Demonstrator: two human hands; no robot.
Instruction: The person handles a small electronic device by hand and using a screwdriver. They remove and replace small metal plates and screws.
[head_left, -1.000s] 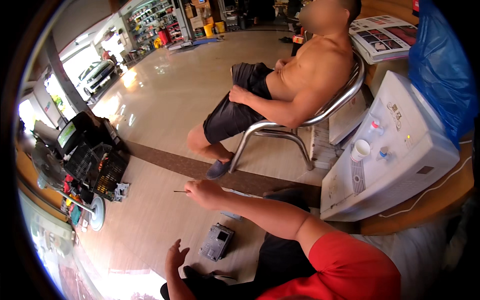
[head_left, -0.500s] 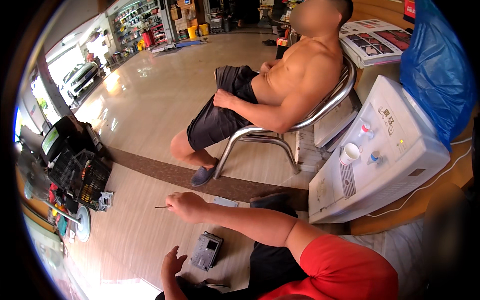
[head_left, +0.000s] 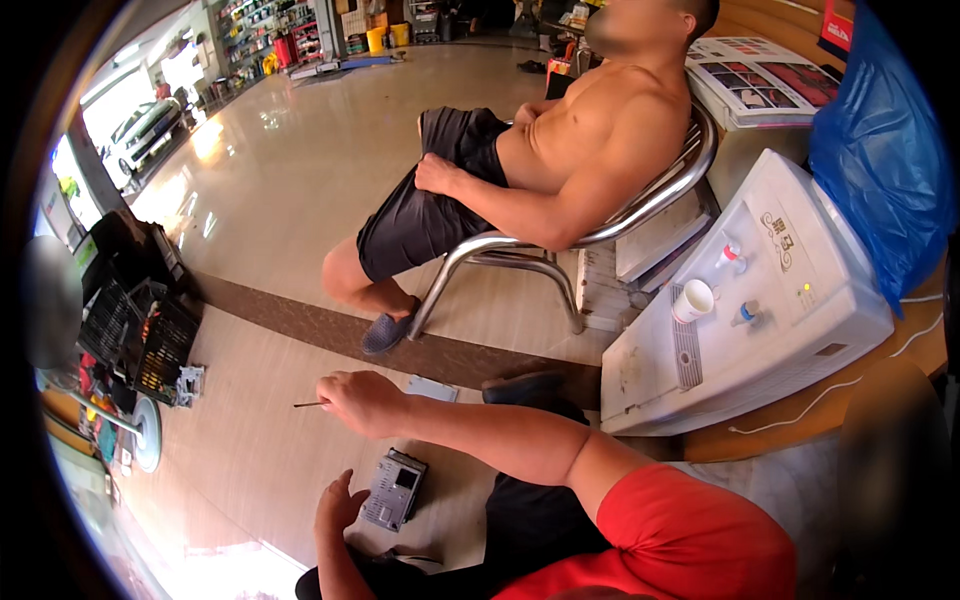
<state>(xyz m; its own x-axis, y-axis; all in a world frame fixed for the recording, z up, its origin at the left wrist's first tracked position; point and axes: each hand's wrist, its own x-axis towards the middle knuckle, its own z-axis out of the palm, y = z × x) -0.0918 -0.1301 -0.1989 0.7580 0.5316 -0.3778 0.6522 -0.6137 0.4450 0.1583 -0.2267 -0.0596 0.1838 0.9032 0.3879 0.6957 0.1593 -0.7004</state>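
Observation:
Stretched out across the floor, my right hand [head_left: 365,404] is closed on a thin dark rod [head_left: 308,405] whose end pokes out to the left. Its handle, if any, is hidden in the fist. Lower down, my left hand [head_left: 338,503] has its thumb and fingers apart and holds nothing. Just right of it, a grey metal box-shaped electronic unit [head_left: 388,497] with a dark square on top rests on the floor. I cannot tell if the fingers touch it. Beyond my right forearm lies a flat light-grey panel [head_left: 432,388], partly covered by the arm.
A person in black shorts [head_left: 430,225] sits on a metal-framed chair [head_left: 455,275] ahead. At right stands a white water dispenser [head_left: 735,355] with a paper cup [head_left: 692,301] and a blue plastic bag [head_left: 880,150] behind. Black crates [head_left: 165,345] and a fan [head_left: 147,435] stand left.
The whole view has shifted, so most things sit a little higher and further left. My left hand has risen slightly beside the metal unit. My right hand keeps its grip on the rod.

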